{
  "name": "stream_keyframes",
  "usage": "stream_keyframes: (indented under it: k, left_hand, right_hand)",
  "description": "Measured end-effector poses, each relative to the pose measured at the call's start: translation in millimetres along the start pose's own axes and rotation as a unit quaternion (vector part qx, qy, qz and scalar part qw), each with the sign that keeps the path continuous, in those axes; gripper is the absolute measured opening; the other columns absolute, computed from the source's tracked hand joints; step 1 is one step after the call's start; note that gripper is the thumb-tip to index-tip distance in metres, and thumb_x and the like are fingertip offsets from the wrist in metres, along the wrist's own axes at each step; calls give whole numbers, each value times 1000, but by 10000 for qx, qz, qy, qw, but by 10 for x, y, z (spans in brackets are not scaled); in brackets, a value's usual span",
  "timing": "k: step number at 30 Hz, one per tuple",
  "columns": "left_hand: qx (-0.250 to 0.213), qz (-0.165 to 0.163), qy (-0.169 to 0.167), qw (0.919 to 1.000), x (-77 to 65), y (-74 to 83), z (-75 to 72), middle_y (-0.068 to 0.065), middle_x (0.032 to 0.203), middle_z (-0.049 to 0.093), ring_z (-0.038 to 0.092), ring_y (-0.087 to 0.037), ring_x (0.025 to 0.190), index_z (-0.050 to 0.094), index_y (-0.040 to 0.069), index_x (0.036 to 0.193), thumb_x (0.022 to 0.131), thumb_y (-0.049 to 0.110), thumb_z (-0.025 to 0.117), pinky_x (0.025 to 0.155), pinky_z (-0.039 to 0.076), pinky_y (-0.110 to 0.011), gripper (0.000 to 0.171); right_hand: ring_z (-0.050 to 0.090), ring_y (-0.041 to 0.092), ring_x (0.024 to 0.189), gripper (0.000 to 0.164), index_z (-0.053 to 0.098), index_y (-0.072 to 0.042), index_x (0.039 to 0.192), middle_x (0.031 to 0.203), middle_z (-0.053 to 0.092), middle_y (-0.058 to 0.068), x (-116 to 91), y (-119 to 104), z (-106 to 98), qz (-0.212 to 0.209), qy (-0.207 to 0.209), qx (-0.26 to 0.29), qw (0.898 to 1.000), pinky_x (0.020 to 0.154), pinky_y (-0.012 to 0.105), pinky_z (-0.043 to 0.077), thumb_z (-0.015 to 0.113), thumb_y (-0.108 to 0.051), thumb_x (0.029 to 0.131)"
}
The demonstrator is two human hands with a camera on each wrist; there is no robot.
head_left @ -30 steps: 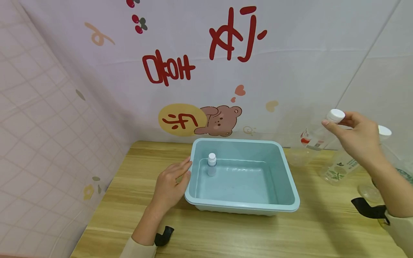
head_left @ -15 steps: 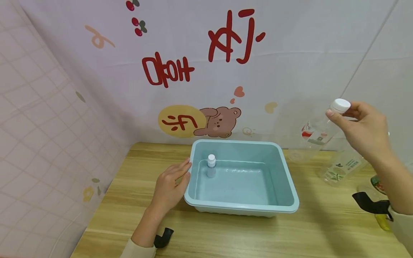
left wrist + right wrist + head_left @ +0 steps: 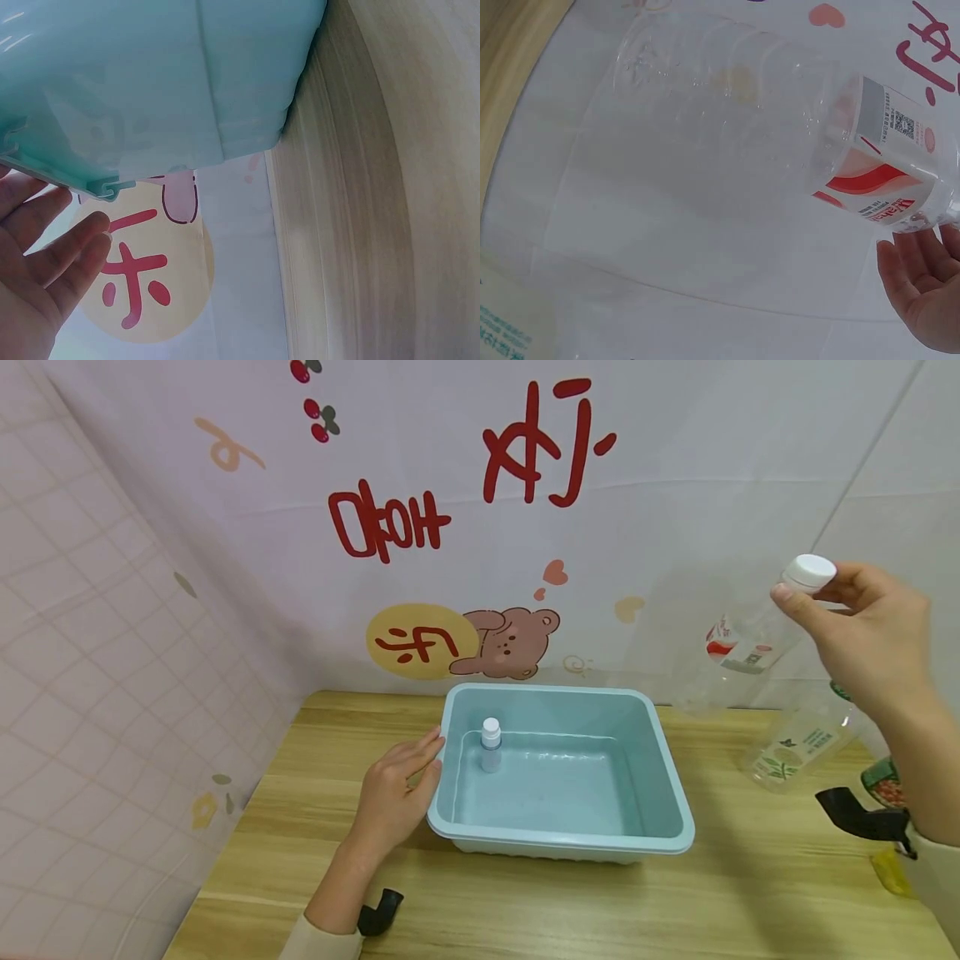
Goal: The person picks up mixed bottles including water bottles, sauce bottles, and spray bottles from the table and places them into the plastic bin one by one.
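Clear bottle [image 3: 738,650]: my right hand [image 3: 873,631] pinches its neck; I judge this lifting; next probably calls for steady grip;
Blue tub [image 3: 555,841]: my left hand [image 3: 397,789], fingers straight, touches its rim

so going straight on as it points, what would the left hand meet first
Likely the left rim of the light blue rectangular plastic tub; the left hand seems to touch it, though depth is unclear.
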State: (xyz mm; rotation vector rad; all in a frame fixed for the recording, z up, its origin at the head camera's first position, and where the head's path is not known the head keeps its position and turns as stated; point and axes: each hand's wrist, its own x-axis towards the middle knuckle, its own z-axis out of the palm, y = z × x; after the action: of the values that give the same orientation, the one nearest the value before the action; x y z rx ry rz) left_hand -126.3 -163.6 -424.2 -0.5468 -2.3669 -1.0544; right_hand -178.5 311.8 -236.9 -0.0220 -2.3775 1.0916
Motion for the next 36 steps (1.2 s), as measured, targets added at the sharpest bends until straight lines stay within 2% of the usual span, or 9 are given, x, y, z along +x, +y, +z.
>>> stream_keyframes:
  k: [5,9,17,22,29,36]
  left_hand:
    - [-5,19,13,10000,3,-2,3,-8,137,68,69,-31,119,74,3,128,95,7,71,96,57,-54,34]
    - [-1,36,23,10000,5,-6,7,-10,136,68,69,-32,120,75,3,128,94,7,70,97,57,-54,34]
    - [-11,-37,2,10000,6,20,-8,-5,138,67,69,-32,120,75,4,128,95,9,70,98,56,-54,34]
    - [-14,-15,0,10000,2,14,-8,-5,138,68,69,-31,120,75,3,128,95,8,70,98,57,-54,34]
    - [-35,37,28,10000,-4,4,0,-6,137,68,69,-31,118,75,3,127,94,7,71,97,57,-53,34]
    - [-49,105,68,9999,-3,-3,8,-7,136,68,70,-31,116,75,2,126,94,6,71,95,58,-52,33]
  right_hand:
    - [61,-11,89,22,69,-29,114,99,63,-27,9,-65,15,-244,163,317,9991,76,1,44,77,-21,96]
    - [64,-8,89,22,71,-28,114,99,66,-24,-7,-123,19,-278,196,579,9977,78,2,46,78,-17,95]
    - [67,-9,84,24,73,-24,115,101,69,-22,-17,-282,21,-487,341,742,9955,79,3,47,79,-13,94]
    - [68,-7,83,24,75,-21,114,100,71,-21,-19,-418,48,-442,328,910,9943,79,5,48,81,-13,92]
    - [71,-1,87,29,77,-11,117,101,75,-15,-18,-593,133,-539,310,1388,9884,82,8,51,82,-8,89]
    - [72,0,88,28,78,-13,115,100,77,-15,-33,-706,242,-667,241,1507,9860,81,9,53,83,-5,88]
